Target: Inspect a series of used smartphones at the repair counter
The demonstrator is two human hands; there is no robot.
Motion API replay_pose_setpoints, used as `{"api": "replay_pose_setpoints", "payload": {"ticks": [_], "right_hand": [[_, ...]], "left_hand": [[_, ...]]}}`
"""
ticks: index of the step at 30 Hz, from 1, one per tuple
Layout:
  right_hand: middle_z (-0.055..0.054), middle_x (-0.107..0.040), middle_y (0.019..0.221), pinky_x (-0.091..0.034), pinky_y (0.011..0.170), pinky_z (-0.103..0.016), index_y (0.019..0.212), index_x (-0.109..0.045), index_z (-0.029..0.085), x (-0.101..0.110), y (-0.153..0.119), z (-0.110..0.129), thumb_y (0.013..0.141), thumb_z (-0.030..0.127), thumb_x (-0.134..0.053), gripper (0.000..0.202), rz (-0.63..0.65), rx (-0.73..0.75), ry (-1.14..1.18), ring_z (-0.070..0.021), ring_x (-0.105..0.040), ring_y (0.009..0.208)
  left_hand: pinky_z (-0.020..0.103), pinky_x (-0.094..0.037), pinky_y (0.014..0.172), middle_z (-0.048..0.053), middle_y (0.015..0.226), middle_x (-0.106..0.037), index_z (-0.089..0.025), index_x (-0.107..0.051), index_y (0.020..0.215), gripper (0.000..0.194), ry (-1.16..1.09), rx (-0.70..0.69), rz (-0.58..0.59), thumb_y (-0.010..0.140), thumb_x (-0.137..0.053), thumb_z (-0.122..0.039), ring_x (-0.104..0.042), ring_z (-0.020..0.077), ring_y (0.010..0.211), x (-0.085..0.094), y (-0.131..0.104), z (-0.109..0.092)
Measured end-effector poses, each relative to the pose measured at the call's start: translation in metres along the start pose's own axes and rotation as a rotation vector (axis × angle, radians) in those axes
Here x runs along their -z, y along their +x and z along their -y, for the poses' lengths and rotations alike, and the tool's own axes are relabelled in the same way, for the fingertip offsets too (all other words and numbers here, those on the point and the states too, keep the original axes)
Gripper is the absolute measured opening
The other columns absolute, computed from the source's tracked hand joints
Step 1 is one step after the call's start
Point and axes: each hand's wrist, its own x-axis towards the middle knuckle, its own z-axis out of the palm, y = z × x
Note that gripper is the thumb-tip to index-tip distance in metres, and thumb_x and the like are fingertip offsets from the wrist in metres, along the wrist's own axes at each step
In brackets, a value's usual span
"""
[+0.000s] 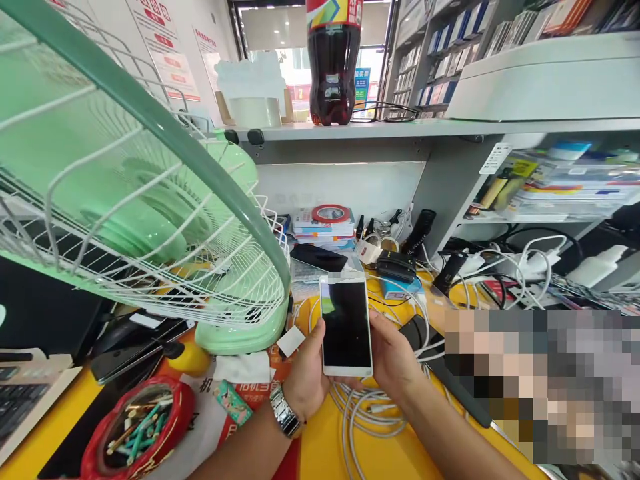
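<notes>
Between my two hands is a white smartphone [347, 327] with a dark screen, held upright and facing me. My left hand [309, 373] grips its left edge, thumb along the side; a metal watch [285, 411] is on that wrist. On the opposite edge, my right hand [395, 350] closes with its thumb by the frame. Most fingers of both hands are hidden behind the phone. Beneath the hands, coiled white cables [367, 417] lie on the yellow tabletop [325, 453]. Behind the phone rests another black phone [319, 257].
A green fan [240, 233] fills the left side. At lower left sits a red ashtray [173, 427] with cigarette butts. A cola bottle [334, 73] stands on the shelf [300, 133] above. Cables and a black case [396, 265] crowd the right. A blurred patch covers the lower right.
</notes>
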Motion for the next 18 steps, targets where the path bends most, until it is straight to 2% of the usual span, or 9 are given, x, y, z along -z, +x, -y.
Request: {"api": "replay_pose_setpoints", "payload": {"ticks": [4,11,18], "right_hand": [[-0.003,-0.075,0.086,-0.051,0.079,-0.039,0.097,-0.073,0.023,0.0014,0.0018,0.0022,0.079,0.039,-0.067,0.025,0.058,-0.034,0.102,-0.0269,-0.067,0.084],[-0.002,-0.075,0.085,-0.049,0.083,-0.037,0.090,-0.072,0.022,-0.0009,0.0043,0.0018,0.075,0.037,-0.066,0.023,-0.050,-0.104,0.120,-0.0267,-0.066,0.088],[-0.002,-0.074,0.083,-0.050,0.079,-0.037,0.091,-0.071,0.021,0.0008,0.0042,0.0008,0.076,0.037,-0.067,0.022,-0.022,-0.120,0.132,-0.0256,-0.067,0.083]], "left_hand": [[0.046,-0.057,0.073,0.010,0.107,-0.074,-0.031,-0.055,0.135,0.047,0.011,0.032,0.032,0.094,-0.042,-0.052,-0.070,0.0314,0.094,0.0003,-0.0001,0.0021],[0.047,-0.056,0.072,0.010,0.106,-0.075,-0.031,-0.059,0.131,0.045,0.083,0.007,-0.008,0.093,-0.046,-0.052,-0.069,0.0338,0.096,0.0035,0.0028,0.0023],[0.044,-0.057,0.073,0.011,0.105,-0.074,-0.025,-0.056,0.134,0.049,0.020,0.051,0.002,0.094,-0.043,-0.051,-0.070,0.0300,0.092,0.0039,0.0023,0.0005]]}}
